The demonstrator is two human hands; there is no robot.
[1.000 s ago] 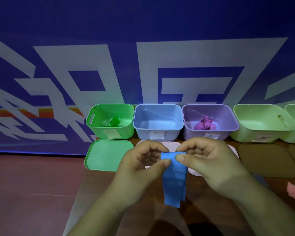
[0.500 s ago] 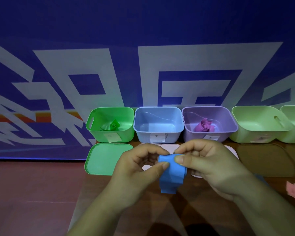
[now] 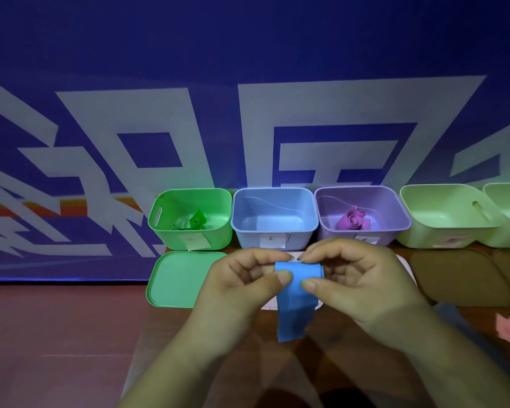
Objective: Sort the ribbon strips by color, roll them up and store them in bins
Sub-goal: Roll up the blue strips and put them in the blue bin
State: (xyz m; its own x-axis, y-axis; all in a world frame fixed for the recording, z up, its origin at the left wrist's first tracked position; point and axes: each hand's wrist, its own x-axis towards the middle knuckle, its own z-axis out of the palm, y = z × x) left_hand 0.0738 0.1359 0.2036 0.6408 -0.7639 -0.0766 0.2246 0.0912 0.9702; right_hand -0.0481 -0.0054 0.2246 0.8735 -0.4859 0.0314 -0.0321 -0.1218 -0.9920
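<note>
Up close, paper labels sit on the fronts of the bins, their handwriting too small to read. Five bins line the wall: a green bin [image 3: 190, 219] holding one green roll [image 3: 197, 220], an empty blue bin [image 3: 274, 217], a purple bin [image 3: 362, 216] with one purple roll [image 3: 353, 219], and two pale green ones. The left hand [image 3: 242, 293] and right hand [image 3: 362, 284] pinch a part-rolled blue ribbon [image 3: 295, 295], its tail hanging. They hide most of a white lid beside the green lid [image 3: 177, 278].
</note>
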